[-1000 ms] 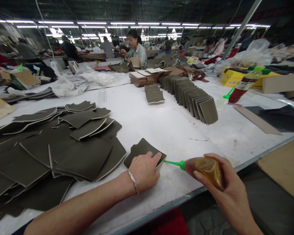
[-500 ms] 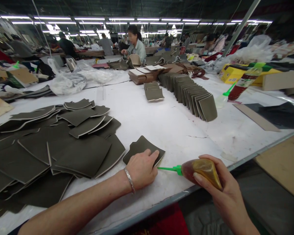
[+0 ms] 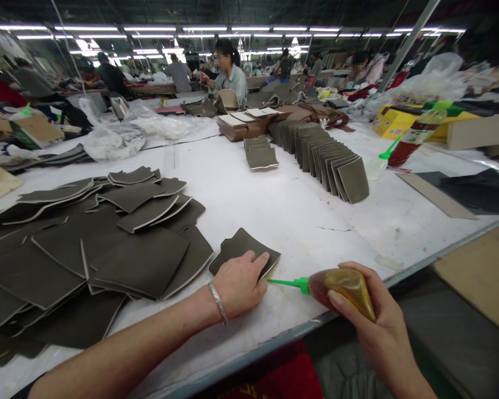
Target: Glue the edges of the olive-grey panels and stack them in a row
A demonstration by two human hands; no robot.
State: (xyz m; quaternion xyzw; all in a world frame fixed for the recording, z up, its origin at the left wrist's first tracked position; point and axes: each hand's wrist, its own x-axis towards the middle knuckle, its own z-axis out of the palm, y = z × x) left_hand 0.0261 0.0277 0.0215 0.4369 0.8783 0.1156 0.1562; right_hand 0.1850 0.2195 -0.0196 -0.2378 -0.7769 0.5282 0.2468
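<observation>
My left hand (image 3: 238,285), with a silver bracelet at the wrist, holds a dark olive leather-like piece (image 3: 240,243) down on the white table. Its fingers lie across the piece's near edge; the thumb side is partly hidden. In my right hand (image 3: 378,321) is a squeeze bottle (image 3: 336,288) of amber-brown liquid, tipped on its side. Its thin green nozzle points left, and the tip is right by the piece's near corner and my left fingers. Left of that piece lies a spread pile of similar dark pieces (image 3: 137,257) with pale edges.
A long row of dark pieces (image 3: 353,180) stands fanned across the table (image 3: 307,221), near a small stack (image 3: 261,155) and brown stacks (image 3: 235,128). At right are a bottle of red-brown liquid (image 3: 413,141) and a yellow box (image 3: 388,122). A co-worker (image 3: 233,80) sits beyond.
Both hands, the piece and the bottle stay almost in place. The view has tilted very slightly. Farther back, the co-worker's hand has risen.
</observation>
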